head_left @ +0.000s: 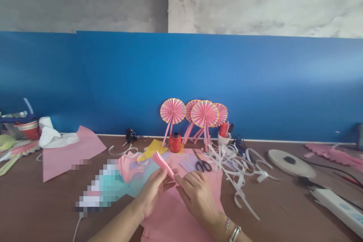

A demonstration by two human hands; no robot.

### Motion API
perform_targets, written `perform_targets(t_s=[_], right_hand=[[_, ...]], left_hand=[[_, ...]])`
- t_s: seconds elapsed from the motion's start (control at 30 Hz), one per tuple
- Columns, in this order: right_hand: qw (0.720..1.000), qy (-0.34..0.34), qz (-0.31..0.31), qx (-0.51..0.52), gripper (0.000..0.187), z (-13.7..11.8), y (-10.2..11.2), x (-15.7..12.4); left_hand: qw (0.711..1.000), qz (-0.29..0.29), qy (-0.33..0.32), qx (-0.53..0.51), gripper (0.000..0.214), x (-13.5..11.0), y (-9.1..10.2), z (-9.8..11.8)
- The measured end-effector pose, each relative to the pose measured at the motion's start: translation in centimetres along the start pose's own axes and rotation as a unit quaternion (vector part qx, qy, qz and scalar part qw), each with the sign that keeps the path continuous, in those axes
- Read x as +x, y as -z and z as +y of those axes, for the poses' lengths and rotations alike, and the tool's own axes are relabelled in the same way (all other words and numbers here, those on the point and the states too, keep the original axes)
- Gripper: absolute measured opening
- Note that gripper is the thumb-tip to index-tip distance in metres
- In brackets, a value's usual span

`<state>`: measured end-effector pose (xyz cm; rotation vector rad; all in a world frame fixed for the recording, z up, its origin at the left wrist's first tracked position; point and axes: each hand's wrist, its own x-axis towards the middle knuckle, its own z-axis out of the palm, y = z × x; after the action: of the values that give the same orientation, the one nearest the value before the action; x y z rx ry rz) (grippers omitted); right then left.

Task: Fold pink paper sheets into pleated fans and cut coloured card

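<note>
My left hand (pixel 153 193) and right hand (pixel 197 196) both grip a folded pink paper strip (pixel 163 165), held just above a pink sheet (pixel 176 219) on the table (pixel 255 215), scissors (pixel 202 165) near.

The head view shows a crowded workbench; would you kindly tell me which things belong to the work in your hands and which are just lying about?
In use: left hand, right hand, folded pink paper between them, pink paper sheet beneath.
Lying about: scissors, red thread spool, white paper strips, pink paper fans, power strip.
</note>
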<state>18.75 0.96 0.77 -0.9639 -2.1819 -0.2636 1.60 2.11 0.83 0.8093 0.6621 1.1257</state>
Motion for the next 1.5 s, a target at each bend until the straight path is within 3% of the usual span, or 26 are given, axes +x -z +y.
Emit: perform_targets(t_s=[0.17, 0.3, 0.37, 0.43, 0.53, 0.63, 0.73, 0.93, 1.1, 1.23, 1.4, 1.5], right_hand=[[0.998, 0.027, -0.035, 0.038, 0.027, -0.4, 0.7, 0.4], [0.988, 0.093, -0.067, 0.103, 0.042, -0.3, 1.0, 0.3], [0.985, 0.099, -0.068, 0.127, 0.037, -0.2, 0.9, 0.0], [0.987, 0.047, -0.042, 0.145, 0.025, 0.0, 0.7, -0.2], [0.979, -0.090, 0.017, 0.180, 0.019, 0.4, 0.4, -0.3], [0.940, -0.226, 0.044, 0.254, 0.027, 1.0, 0.1, -0.2], [0.896, -0.306, 0.040, 0.320, 0.031, 1.5, 0.1, 0.0], [0.869, -0.333, 0.037, 0.363, 0.028, 1.4, 0.2, 0.1], [0.865, -0.344, 0.034, 0.363, 0.018, 1.6, -0.1, 0.0], [0.871, -0.339, 0.010, 0.355, 0.013, 1.8, -0.4, -0.1], [0.867, -0.302, -0.066, 0.390, 0.012, 1.3, -0.4, -0.2], [0.861, -0.295, -0.093, 0.404, 0.012, 0.8, -0.4, -0.2]], left_hand=[[1.000, 0.024, 0.002, -0.011, 0.035, -0.1, -0.2, -0.2], [0.997, 0.037, 0.024, -0.062, 0.039, 0.0, -0.2, -0.1], [0.996, 0.037, 0.037, -0.078, 0.038, 0.1, 0.0, 0.1], [0.996, 0.028, 0.056, -0.060, 0.036, 0.1, 0.2, 0.3], [0.997, 0.022, 0.056, 0.048, 0.035, -0.1, 0.3, 0.4], [0.980, 0.024, 0.009, 0.198, 0.033, -0.5, 0.1, 0.6], [0.957, 0.009, -0.058, 0.283, 0.032, -0.9, -0.4, 1.0], [0.928, -0.028, -0.109, 0.356, 0.023, -1.3, -1.2, 1.7], [0.936, -0.034, -0.107, 0.333, 0.014, -1.3, -1.1, 1.5], [0.953, 0.020, -0.097, 0.285, 0.016, -1.0, -0.5, 1.1], [0.971, 0.124, -0.032, 0.204, 0.020, -0.7, 0.4, 0.6], [0.974, 0.094, -0.031, 0.206, 0.025, -0.7, 0.4, 0.6]])
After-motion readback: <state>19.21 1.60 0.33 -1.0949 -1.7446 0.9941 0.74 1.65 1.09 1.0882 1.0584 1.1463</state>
